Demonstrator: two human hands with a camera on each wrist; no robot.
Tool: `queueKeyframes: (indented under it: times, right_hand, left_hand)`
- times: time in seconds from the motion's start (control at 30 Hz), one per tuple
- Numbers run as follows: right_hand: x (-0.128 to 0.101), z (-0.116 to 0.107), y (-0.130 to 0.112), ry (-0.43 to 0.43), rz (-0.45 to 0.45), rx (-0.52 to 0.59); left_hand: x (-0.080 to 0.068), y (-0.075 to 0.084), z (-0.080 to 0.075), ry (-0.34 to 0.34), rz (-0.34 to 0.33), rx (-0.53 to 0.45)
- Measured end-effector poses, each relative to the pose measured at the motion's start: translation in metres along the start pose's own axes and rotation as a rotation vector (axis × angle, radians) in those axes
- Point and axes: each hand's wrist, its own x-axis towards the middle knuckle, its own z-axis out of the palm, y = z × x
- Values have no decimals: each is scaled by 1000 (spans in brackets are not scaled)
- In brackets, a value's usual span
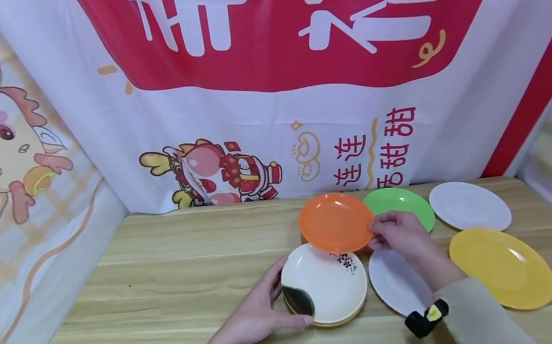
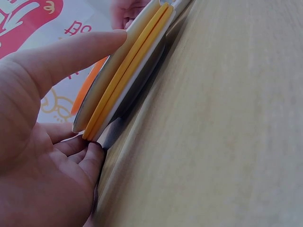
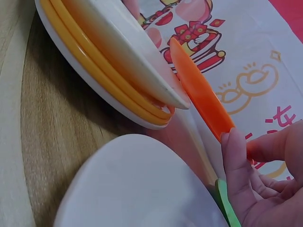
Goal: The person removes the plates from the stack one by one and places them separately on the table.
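My right hand (image 1: 389, 231) pinches the right rim of an orange plate (image 1: 334, 223) and holds it tilted above the table, its edge over a small stack of plates (image 1: 325, 286). The stack's top plate is cream with a dark brush mark and a small flower print; yellow rims (image 2: 124, 75) show beneath it. My left hand (image 1: 259, 311) rests at the stack's left edge, thumb on the top rim and fingers under the lower rim. In the right wrist view the orange plate (image 3: 201, 97) hangs beside the stack (image 3: 109, 61).
A green plate (image 1: 403, 203), a white plate (image 1: 468, 205), a yellow plate (image 1: 501, 267) and another white plate (image 1: 397, 284) lie on the right half of the wooden table (image 1: 164, 284). Printed cloth banners close in the back and both sides.
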Motion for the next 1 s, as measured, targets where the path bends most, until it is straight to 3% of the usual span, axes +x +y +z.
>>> queueKeyframes:
  times: [0.57,1.0]
  right_hand:
    - [11,7,-3,55,70,44]
    - [18,17,-3,76,70,119]
  left_hand:
    - [0,2,1,9,-20,4]
    - [-1,1,1,6,-13,-1]
